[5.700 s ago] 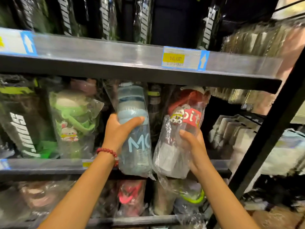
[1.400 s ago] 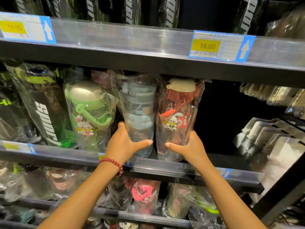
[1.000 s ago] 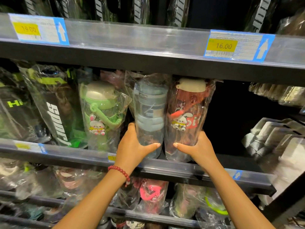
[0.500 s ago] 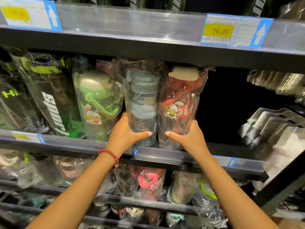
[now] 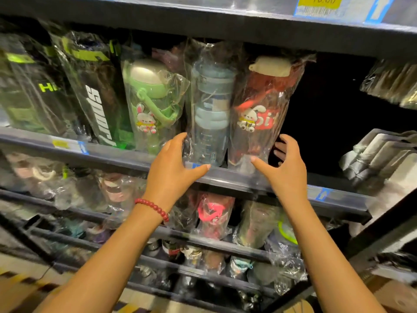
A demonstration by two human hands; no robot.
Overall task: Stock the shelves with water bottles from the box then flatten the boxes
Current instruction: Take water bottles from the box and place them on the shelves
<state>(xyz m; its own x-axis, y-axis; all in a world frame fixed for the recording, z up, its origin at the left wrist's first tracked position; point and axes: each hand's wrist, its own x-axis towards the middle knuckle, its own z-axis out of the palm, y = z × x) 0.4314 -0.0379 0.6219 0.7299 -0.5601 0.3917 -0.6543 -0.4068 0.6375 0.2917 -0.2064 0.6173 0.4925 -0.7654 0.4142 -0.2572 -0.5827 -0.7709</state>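
A grey-blue water bottle [image 5: 211, 114] and a red bottle [image 5: 259, 114] with a cream lid stand upright, side by side, plastic-wrapped, on the shelf [image 5: 237, 179].

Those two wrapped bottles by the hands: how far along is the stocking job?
Done: the blue bottle and red bottle stand on the shelf. In hand: left hand and right hand, fingers spread, flank their bases. Left: no box is in view, so any flattening remains.

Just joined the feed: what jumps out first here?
Two hands reach to the middle shelf: the left hand beside a blue-grey bottle, the right hand around the base of a red bunny bottle. Left of them stands a green bunny bottle.
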